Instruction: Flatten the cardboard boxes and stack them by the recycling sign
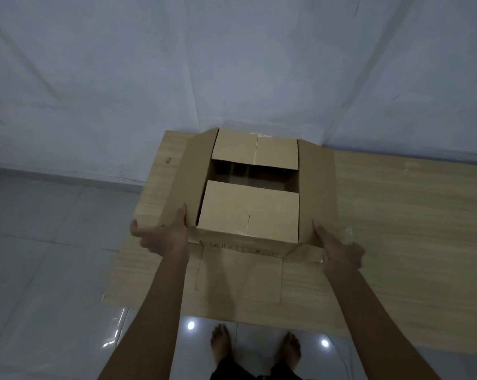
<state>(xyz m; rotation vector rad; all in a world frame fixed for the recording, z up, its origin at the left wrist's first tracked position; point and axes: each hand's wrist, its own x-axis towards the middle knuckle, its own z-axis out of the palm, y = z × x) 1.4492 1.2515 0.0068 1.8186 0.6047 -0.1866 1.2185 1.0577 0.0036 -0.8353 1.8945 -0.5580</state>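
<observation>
A brown cardboard box [249,212] stands upright on a light wood-grain table [396,215]. Its two short top flaps are folded inward with a dark gap between them, and the two long side flaps splay outward. My left hand [163,235] presses against the left side flap near the box's front corner, thumb spread away to the left. On the other side, my right hand [338,246] holds the lower edge of the right flap at the front right corner. A flap hangs down over the table's front below the box. No recycling sign is in view.
A white cloth backdrop [231,64] hangs right behind the table. Glossy grey floor tiles [40,256] lie to the left and below. My bare feet [255,349] stand on the floor just in front of the table's near edge.
</observation>
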